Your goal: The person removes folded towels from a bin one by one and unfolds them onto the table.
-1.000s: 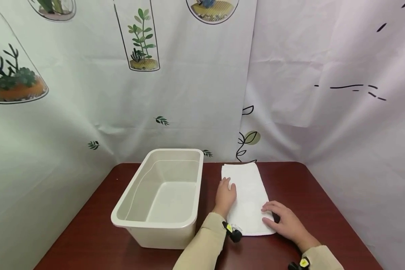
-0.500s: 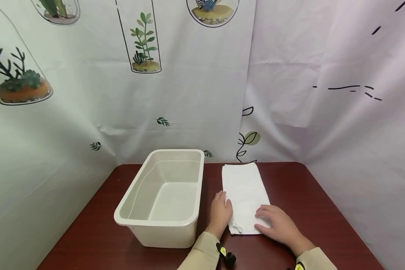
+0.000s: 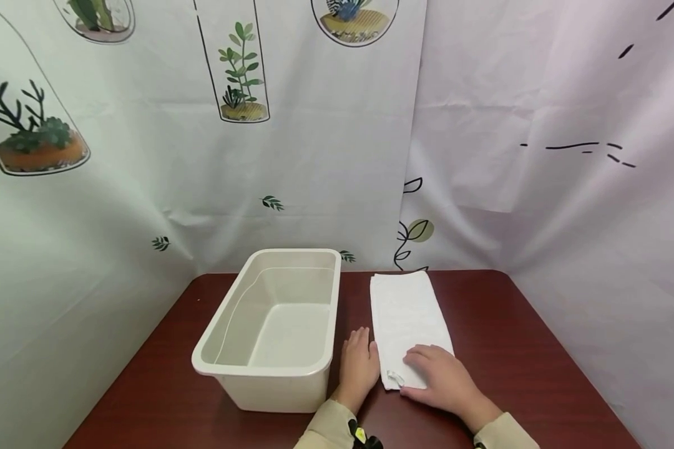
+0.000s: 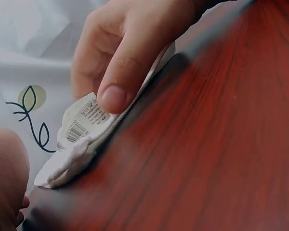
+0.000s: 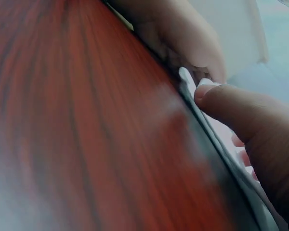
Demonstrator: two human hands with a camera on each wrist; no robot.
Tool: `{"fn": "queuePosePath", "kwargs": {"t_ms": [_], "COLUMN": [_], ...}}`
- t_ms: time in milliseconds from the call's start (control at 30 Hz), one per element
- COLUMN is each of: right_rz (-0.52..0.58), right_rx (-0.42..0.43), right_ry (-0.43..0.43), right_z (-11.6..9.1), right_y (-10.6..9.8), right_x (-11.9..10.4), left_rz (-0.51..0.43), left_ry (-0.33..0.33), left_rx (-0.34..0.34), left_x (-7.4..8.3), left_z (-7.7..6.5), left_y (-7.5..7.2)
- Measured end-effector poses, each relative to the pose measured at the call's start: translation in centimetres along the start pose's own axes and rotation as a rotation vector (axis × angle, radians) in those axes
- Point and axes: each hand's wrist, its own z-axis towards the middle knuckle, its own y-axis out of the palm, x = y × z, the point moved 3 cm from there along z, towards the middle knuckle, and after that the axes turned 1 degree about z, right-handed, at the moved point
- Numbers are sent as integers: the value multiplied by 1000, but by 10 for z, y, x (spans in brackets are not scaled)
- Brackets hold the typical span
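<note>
A folded white cloth, towel-like [image 3: 407,312], lies flat on the right half of the table, with a small printed label [image 4: 84,120] showing a barcode at its near edge. My right hand [image 3: 440,380] rests over its near right corner, fingers spread on top and thumb right at the near edge by the label. To the left of the cloth, my left hand [image 3: 359,368] lies relaxed with its fingers pointing forward, thumb close to the cloth's left edge. The right wrist view shows the right thumb [image 5: 221,98] at the white edge, the left hand beyond it.
A deep cream plastic bin [image 3: 266,371] stands just left of my left hand, with its inside bare. Dark red wood-grain table [image 3: 500,324] surrounds both things. White printed curtains [image 3: 337,156] hang close behind and along the sides.
My left hand has drawn back along the cloth's left edge and off it toward me. My right hand has slid left over the near corner. The cloth stays nearly in place.
</note>
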Motion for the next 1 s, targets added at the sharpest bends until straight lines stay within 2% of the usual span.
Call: {"fn": "queuePosePath", "kwargs": {"t_ms": [267,400,567,700,833,1000], "right_rz": [31,57,49,67,112,175], "right_rx": [6,1,-7,11,85,212], "right_ry": [-52,-23,86,220,373,485], "right_z": [9,12,15,18,17,15], "right_y": [8,10,10,11,11,8], "right_x": [-19,-25,-26,-22,-17,-13], "left_rz": [3,12,32,46,42,61], "left_ry": [3,23,39,43,40,49], "left_rx": [13,23,14,4,0,4], "left_x": [-6,-6,-5,-4,-4,-4], "left_z": [-2,-2,0,0,1,0], "left_y": [-2,-3,-3,-3,-2,0]}}
